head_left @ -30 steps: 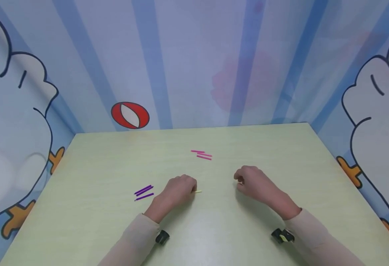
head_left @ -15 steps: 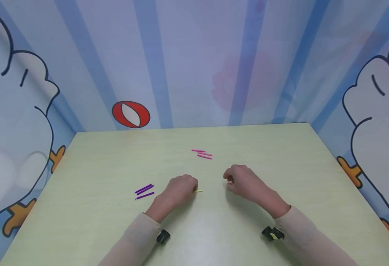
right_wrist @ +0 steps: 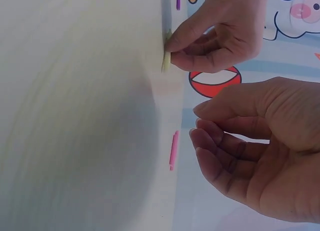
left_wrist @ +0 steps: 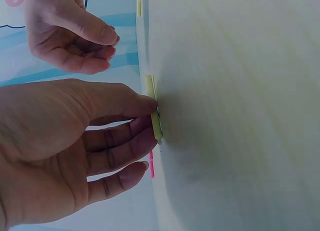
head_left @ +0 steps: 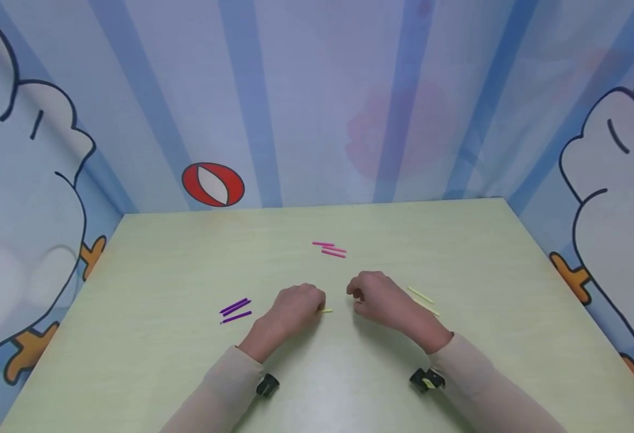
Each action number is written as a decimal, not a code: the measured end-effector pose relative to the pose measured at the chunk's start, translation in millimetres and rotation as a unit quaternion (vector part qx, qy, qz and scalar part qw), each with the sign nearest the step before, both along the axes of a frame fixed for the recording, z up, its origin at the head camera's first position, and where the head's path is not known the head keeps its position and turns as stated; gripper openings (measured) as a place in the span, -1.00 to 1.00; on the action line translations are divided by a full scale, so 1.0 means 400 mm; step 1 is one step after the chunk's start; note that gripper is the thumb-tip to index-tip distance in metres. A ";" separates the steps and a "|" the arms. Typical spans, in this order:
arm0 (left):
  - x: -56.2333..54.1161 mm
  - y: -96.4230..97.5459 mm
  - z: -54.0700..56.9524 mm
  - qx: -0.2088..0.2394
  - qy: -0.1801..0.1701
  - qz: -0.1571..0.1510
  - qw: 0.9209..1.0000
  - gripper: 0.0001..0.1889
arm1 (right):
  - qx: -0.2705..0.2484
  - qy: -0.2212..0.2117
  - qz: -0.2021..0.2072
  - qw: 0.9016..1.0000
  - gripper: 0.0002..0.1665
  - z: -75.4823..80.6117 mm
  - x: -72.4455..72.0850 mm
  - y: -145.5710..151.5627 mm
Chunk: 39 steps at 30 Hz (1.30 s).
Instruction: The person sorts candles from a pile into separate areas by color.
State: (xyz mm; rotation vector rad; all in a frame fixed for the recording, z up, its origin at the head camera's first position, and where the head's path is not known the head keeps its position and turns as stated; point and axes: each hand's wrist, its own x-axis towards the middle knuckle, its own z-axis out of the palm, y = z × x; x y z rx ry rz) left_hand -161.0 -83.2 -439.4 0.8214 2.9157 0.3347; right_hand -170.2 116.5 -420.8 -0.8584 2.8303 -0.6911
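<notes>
My left hand (head_left: 294, 308) pinches a thin yellow candle (left_wrist: 155, 122) between thumb and fingers, low against the tabletop. In the head view only the tip of that candle (head_left: 326, 311) shows beyond the fingers. My right hand (head_left: 381, 300) hovers just to the right, fingers loosely bent, with nothing seen between thumb and fingertips (right_wrist: 200, 133). Two more yellow candles (head_left: 421, 294) lie beside the right hand's outer edge, one of them partly hidden by it. Several purple candles (head_left: 236, 306) lie left of the left hand. Pink candles (head_left: 334, 249) lie farther back, in the middle.
A pale wooden table (head_left: 187, 252) carries everything. Behind it hangs a blue striped cloth backdrop (head_left: 317, 120) with a printed red and white ball (head_left: 213, 184). Cartoon figures are printed on both side walls. Small black devices (head_left: 427, 380) sit at both wrists.
My right hand has moved left, closer to the left hand, and the two yellow candles behind it have come into view. The left hand stays nearly still on its candle.
</notes>
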 end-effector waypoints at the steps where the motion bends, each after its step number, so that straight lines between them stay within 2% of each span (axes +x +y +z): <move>1: 0.000 0.000 0.001 0.000 0.001 -0.001 1.000 -0.85 | -0.003 -0.004 0.002 1.000 -0.77 -0.001 -0.001 -0.002; 10: 0.005 0.005 0.004 -0.001 -0.004 -0.003 1.000 -0.88 | 0.000 -0.048 -0.004 0.999 -0.79 -0.021 0.007 -0.023; 14: 0.013 0.012 -0.001 -0.002 -0.007 -0.011 1.000 -0.83 | 0.005 -0.056 0.010 0.998 -0.77 -0.035 0.015 -0.028; 25: 0.024 0.019 -0.009 0.006 -0.010 -0.016 1.000 -0.80 | 0.003 -0.029 0.052 0.998 -0.82 -0.051 0.027 -0.042; 31: 0.021 0.017 -0.011 0.006 -0.006 -0.018 1.000 -0.84 | 0.000 0.018 0.072 0.997 -0.81 -0.053 0.030 -0.045; 34: 0.017 0.016 -0.007 0.007 -0.001 -0.018 1.000 -0.86 | 0.005 0.036 0.075 0.996 -0.80 -0.049 0.027 -0.046; 39: 0.016 0.015 -0.004 0.013 -0.007 -0.019 1.000 -0.85 | 0.019 0.033 0.068 0.997 -0.82 -0.044 0.028 -0.050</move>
